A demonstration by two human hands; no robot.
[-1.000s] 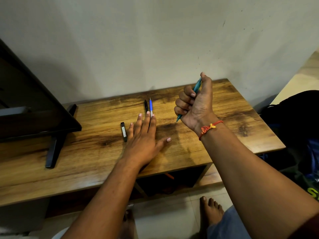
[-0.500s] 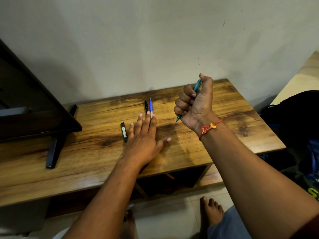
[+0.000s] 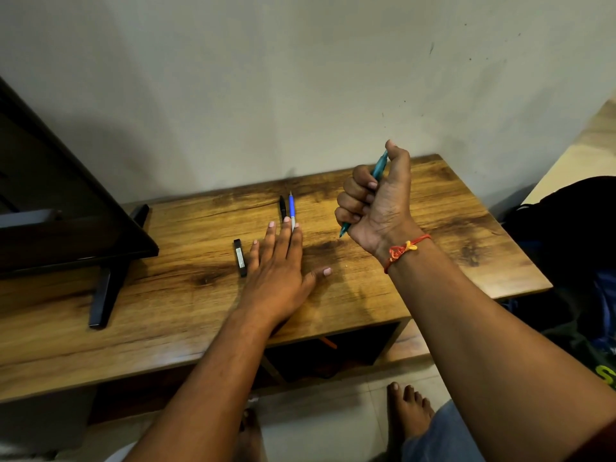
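The right hand (image 3: 376, 208) is up over the right half of the table (image 3: 166, 295), toward its back edge. It is closed in a fist round a teal pen (image 3: 380, 166). All four fingers curl over the barrel and the thumb presses on the upper end. The pen is tilted, with its tip sticking out below the fist and pointing down at the wood. From here I cannot tell whether the tip touches the top. A red and yellow thread (image 3: 405, 248) is tied round that wrist.

The left hand (image 3: 276, 268) lies palm down on the middle of the table, fingers straight and only slightly spread, thumb out to the right, holding nothing. Its fingertips reach the near ends of a blue pen (image 3: 292, 208) and a black pen (image 3: 283, 208), which lie side by side, pointing at the back edge. A small black stick (image 3: 240, 258) lies just beside the little finger, on its left.

A television (image 3: 50, 195) takes up the left end of the table, one black foot (image 3: 105, 295) running toward the front edge. A dark bag (image 3: 566, 228) sits beyond the right edge.
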